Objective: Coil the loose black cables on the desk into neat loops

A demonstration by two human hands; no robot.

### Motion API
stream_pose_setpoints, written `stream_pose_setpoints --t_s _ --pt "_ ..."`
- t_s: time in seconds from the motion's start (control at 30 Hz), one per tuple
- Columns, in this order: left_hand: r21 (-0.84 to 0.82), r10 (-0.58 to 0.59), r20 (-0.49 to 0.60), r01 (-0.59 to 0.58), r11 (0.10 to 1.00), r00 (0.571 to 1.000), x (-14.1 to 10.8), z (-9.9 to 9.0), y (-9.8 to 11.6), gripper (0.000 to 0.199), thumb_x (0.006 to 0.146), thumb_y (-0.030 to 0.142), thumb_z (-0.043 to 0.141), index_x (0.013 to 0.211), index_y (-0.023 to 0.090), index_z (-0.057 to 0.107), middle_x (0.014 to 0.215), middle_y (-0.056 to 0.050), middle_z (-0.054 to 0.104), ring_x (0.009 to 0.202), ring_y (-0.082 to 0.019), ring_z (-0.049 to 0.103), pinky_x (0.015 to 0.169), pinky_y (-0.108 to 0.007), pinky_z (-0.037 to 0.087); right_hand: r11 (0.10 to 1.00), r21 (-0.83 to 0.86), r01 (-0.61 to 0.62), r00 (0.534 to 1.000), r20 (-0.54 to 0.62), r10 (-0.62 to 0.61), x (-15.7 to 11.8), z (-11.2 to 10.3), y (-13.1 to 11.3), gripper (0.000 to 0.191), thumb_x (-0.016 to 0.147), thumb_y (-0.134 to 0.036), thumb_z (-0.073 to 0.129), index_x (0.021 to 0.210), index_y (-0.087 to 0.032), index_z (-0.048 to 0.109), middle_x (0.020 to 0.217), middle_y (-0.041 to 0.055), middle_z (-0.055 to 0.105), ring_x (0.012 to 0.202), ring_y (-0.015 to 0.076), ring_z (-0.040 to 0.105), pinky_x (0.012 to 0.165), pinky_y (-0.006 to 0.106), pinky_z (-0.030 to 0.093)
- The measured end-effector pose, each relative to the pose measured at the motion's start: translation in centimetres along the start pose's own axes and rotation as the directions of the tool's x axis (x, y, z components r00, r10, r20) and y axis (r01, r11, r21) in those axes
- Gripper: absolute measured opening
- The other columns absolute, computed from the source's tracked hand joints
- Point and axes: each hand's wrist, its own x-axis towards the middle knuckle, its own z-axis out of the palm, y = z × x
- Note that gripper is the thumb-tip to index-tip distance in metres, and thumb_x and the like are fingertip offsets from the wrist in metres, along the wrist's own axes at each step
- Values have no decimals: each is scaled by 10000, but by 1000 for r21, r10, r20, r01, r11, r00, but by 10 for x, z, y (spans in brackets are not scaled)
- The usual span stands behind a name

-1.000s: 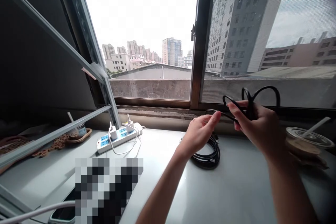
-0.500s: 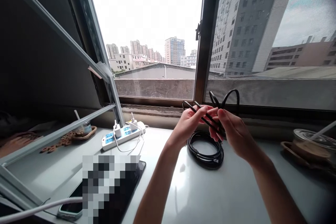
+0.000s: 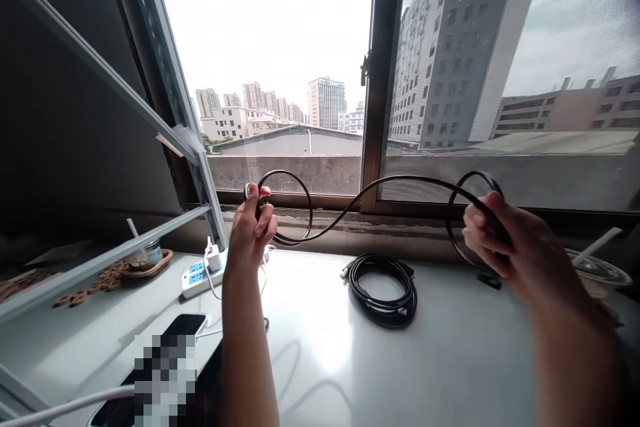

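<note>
A black cable (image 3: 395, 179) stretches in a loose wave between my two hands, above the white table. My left hand (image 3: 254, 220) grips one part of it, thumb up, with a round loop standing out to its right. My right hand (image 3: 493, 230) is closed around another part, and a second loop hangs at its left. A small black connector (image 3: 489, 280) dangles below the right hand. On the table between the hands, touched by neither, lies a coiled black cable (image 3: 383, 315) with silvery plug ends.
A white power strip (image 3: 193, 287) with plugged-in chargers stands behind my left forearm. A phone (image 3: 183, 325) and a dark device lie front left. Lidded cups with straws stand at both sides. A metal frame (image 3: 200, 180) rises at left; the window sill runs behind.
My hands, together before, have moved wide apart, left hand leftward and right hand rightward. The bunched cable has opened out between them. The view has shifted slightly.
</note>
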Motion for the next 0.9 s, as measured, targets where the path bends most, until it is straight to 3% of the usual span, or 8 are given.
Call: stream_pose_setpoints --t_s 0.17,0.23,0.3,0.4,0.57,0.7,0.8,0.9 --pt "274 224 -153 -177 945 962 1 -9 -1 392 906 473 483 651 176 510 297 94 309 255 -63 331 327 -173 294 996 -78 39 998 -36 -42 8 -12 9 422 784 -613 581 704 -200 607 457 -24 423 350 80 404 364 219 306" --pt "321 263 -217 -185 929 940 0 -12 -2 423 930 440 455 598 179 456 298 92 329 272 -59 355 361 -177 319 992 -112 56 995 -81 -65 16 -18 16 394 814 -590 549 779 -212 656 544 5 517 462 114 514 458 246 399" --pt "346 268 -266 -168 923 926 -2 -19 0 437 938 426 451 581 175 435 305 94 345 294 -51 373 381 -173 322 984 -155 90 976 -183 -118 23 -25 20 345 832 -547 543 813 -224 665 632 5 547 481 95 496 510 261 411" --pt "347 282 -354 -154 925 892 -4 -32 7 449 952 405 431 567 175 434 305 98 359 299 -45 354 382 -171 318 977 -171 131 936 -303 -179 27 -42 19 274 848 -512 536 843 -266 656 646 -22 474 390 47 294 482 288 360" --pt "255 293 -403 -201 946 867 -4 -37 11 472 993 409 297 589 179 384 323 104 290 286 -28 205 337 -159 173 957 -73 279 896 -339 -287 22 -80 13 65 795 -386 621 743 -347 617 565 -20 243 413 89 133 441 311 125" --pt "260 268 -389 -175 950 881 -2 -29 1 508 991 421 290 559 171 384 350 87 374 325 -26 347 396 -160 293 915 -38 401 851 -354 -387 16 -91 14 103 795 -315 564 840 -378 631 544 -26 217 490 128 -40 492 329 26" --pt "416 287 -347 -127 900 893 0 -28 -6 512 923 480 451 536 147 490 362 61 456 313 -45 397 360 -195 254 936 15 351 877 -354 -324 11 -80 9 157 830 -311 464 844 -321 620 528 -37 258 470 100 -74 464 307 -7" --pt "556 393 -350 -149 818 851 2 -25 -10 578 881 540 484 454 152 462 276 56 319 233 -50 264 315 -232 144 942 210 262 942 -268 -203 10 -63 2 240 870 -391 392 752 -261 555 515 -47 257 375 58 -13 391 261 -16"
